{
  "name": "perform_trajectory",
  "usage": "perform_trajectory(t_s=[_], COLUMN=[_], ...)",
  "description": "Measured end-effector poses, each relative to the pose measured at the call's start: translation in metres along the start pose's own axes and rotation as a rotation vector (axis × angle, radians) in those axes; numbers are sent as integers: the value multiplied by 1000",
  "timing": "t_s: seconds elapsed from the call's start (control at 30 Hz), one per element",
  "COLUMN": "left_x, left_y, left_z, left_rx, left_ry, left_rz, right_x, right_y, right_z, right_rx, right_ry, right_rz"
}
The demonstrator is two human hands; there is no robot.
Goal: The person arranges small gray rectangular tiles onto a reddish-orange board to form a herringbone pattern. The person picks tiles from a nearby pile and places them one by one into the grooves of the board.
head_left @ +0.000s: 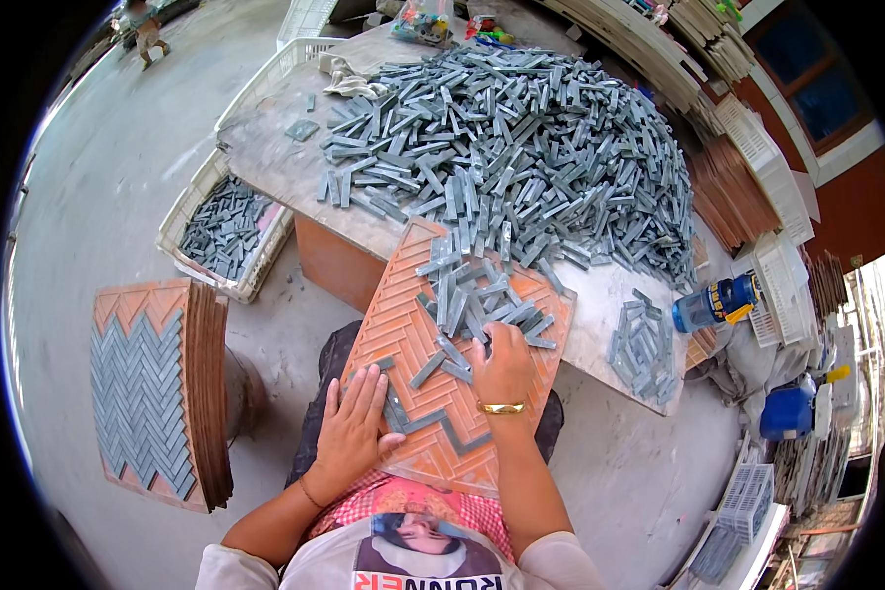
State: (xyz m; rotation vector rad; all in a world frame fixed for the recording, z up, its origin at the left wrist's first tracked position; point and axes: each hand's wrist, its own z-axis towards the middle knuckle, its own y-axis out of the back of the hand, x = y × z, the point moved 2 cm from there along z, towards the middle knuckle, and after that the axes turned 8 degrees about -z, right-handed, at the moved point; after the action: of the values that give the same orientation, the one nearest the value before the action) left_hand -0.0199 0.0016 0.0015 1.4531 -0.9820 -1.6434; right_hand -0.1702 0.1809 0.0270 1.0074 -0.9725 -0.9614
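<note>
A terracotta-coloured board (403,295) with herringbone grooves lies tilted across my lap, its far end against the table. My left hand (356,425) rests on its left edge with fingers stretched, next to a few grey tile strips (395,413) set in the grooves. A zigzag row of grey strips runs across the near part of the board. My right hand (504,366), wearing a gold bracelet, has its fingers curled at the near edge of a loose heap of grey strips (472,295). A dark strip shows at its fingertips, partly hidden.
A large pile of grey strips (521,138) covers much of the table (275,162). Left of me stands a stack of boards (206,393), the top one set with strips. A crate (182,211) holds more strips. A blue bottle (713,303) stands at the table's right edge.
</note>
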Motion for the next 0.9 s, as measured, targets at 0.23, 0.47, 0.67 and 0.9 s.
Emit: perform_trajectory(t_s=[0.23, 0.47, 0.67, 0.9], left_x=[7, -1, -2, -1], left_y=[7, 2, 6, 6], left_z=[0, 0, 1, 0], left_rx=[-1, -12, -27, -36], left_ry=[4, 1, -21, -13], left_rz=[6, -34, -4, -1], right_x=[-2, 8, 43, 61], right_y=[10, 7, -5, -8], right_z=[-34, -73, -81, -84], right_rx=[92, 453, 173, 75], right_ry=[-273, -323, 142, 257], right_rz=[709, 1061, 527, 260])
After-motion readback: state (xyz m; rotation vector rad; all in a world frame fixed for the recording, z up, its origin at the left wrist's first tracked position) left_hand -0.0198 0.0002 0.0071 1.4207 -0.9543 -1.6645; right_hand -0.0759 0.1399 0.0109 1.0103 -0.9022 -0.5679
